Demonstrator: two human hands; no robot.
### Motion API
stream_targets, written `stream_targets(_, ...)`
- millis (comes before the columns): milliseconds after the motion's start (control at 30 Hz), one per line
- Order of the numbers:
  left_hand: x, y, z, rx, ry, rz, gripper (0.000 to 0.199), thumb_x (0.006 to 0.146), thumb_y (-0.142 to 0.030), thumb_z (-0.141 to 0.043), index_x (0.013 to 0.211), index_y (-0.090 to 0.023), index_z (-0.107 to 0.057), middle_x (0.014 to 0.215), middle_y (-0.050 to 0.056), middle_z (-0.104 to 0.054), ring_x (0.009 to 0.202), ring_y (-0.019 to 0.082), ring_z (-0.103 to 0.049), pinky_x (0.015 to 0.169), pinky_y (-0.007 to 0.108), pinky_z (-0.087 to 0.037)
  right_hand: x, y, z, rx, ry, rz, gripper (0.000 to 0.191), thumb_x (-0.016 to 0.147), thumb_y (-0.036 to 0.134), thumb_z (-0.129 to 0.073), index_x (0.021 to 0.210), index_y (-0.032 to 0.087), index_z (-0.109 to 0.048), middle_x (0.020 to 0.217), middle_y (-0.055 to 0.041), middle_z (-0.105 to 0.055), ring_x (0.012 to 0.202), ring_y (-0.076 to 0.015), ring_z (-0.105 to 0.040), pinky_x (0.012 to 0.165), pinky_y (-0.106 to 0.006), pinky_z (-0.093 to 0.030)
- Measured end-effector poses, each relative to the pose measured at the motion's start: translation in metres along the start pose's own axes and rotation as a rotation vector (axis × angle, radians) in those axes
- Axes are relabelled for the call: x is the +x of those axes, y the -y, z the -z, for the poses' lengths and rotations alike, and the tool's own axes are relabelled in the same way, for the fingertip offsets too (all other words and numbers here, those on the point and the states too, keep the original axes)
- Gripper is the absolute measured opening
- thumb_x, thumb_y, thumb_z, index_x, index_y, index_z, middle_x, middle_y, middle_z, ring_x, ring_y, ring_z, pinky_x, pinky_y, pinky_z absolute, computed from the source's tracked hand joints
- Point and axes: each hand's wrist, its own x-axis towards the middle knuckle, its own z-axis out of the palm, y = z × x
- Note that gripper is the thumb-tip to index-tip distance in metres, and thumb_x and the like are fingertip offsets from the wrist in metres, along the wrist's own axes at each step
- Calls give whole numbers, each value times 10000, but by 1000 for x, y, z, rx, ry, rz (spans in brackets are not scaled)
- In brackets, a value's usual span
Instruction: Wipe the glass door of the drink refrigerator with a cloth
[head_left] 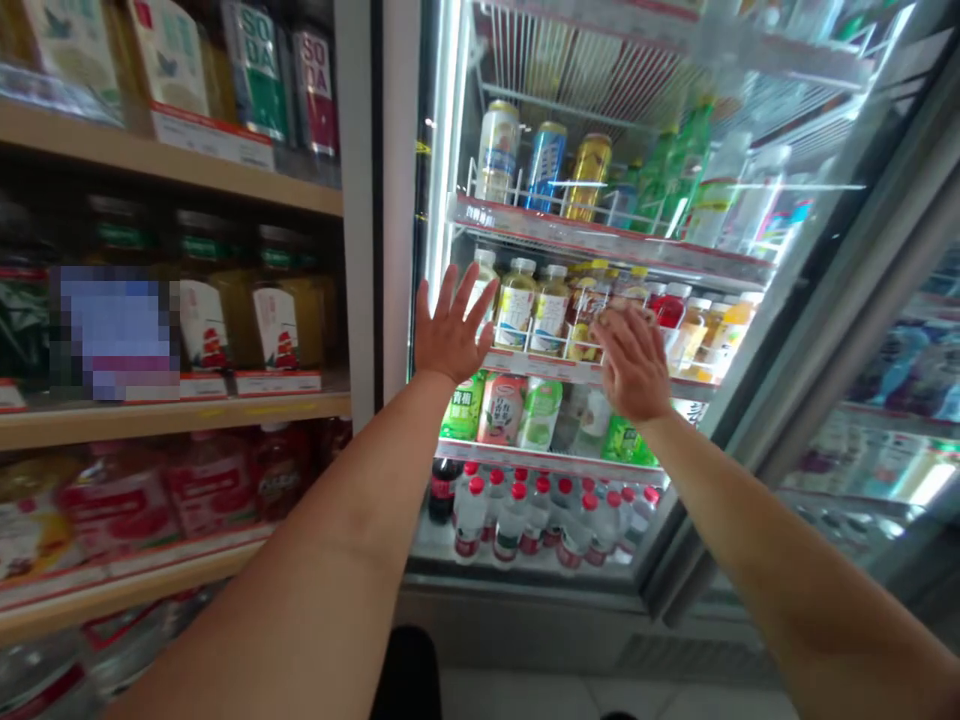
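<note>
My left hand (453, 335) is raised with its fingers spread and nothing in it, at the left side of a lit drinks fridge. Just right of its fingertips stand bottles with pale caps and yellow-and-white labels, including a bottle (517, 304) on the middle shelf. My right hand (634, 362) is held up in front of the same shelf, fingers extended and slightly bent, with no object visible in it. It partly hides yellow-capped bottles and is near a red drink bottle (670, 308). Whether either hand touches glass or a shelf, I cannot tell.
Cans, including a blue can (545, 167), and green bottles stand on the shelf above. Cartons (501, 409) and red-capped bottles (511, 522) fill the lower levels. A wooden shelf rack (225, 405) with juice bottles is on the left. A grey door frame (795, 330) slants along the right.
</note>
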Motion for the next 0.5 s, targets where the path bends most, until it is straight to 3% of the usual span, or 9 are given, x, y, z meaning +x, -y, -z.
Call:
stream_targets(67,0,-1,1,1,-2,7,628,977,-309,-510,1587,-297,-362,1688,20,-254,1587,276,-95,1287,568,43,1,2,-1,-26,-43,-90,681,990,161,-461,1628,272,-252,1645,-52,-368,1563,-296,-234,1243,-594,-307)
stream_targets(100,1,-1,1,2,-4,9,628,973,-308,-512,1585,-299,-370,1686,22,-259,1585,279,-105,1288,566,35,-2,5,-2,-8,-17,-29,686,989,162,-465,1631,263,-244,1642,-53,-373,1567,-291,-220,1246,-582,-310)
stream_targets(200,1,-3,2,-6,-11,9,620,967,-306,-516,1575,-287,-397,1677,35,-285,1579,294,-138,1288,562,23,-15,17,-3,101,173,344,690,988,161,-487,1627,270,-251,1604,-15,-441,1550,-226,-279,1294,-490,-258)
stream_targets(267,1,-3,3,-7,-15,12,617,966,-305,-521,1572,-274,-407,1673,42,-297,1576,301,-153,1288,559,23,-20,18,-2,124,232,434,682,993,157,-489,1622,285,-259,1580,11,-477,1527,-191,-336,1315,-453,-203)
stream_targets(333,1,-3,3,0,-22,16,609,966,-305,-524,1565,-267,-420,1668,47,-311,1575,302,-165,1288,556,23,-19,14,0,79,182,283,680,997,156,-492,1619,301,-263,1573,10,-488,1523,-201,-347,1312,-477,-190)
stream_targets(433,1,-2,2,16,-23,17,607,962,-306,-533,1558,-265,-431,1666,60,-315,1573,304,-173,1282,566,20,-15,12,0,5,5,-116,686,993,146,-475,1624,303,-257,1624,-28,-409,1552,-264,-279,1270,-558,-258)
stream_targets(500,1,-3,2,5,-17,20,609,953,-303,-543,1553,-265,-439,1663,64,-321,1575,304,-168,1279,573,26,-14,17,-1,26,-6,-142,700,990,143,-464,1633,284,-228,1646,-43,-366,1565,-279,-236,1259,-566,-281)
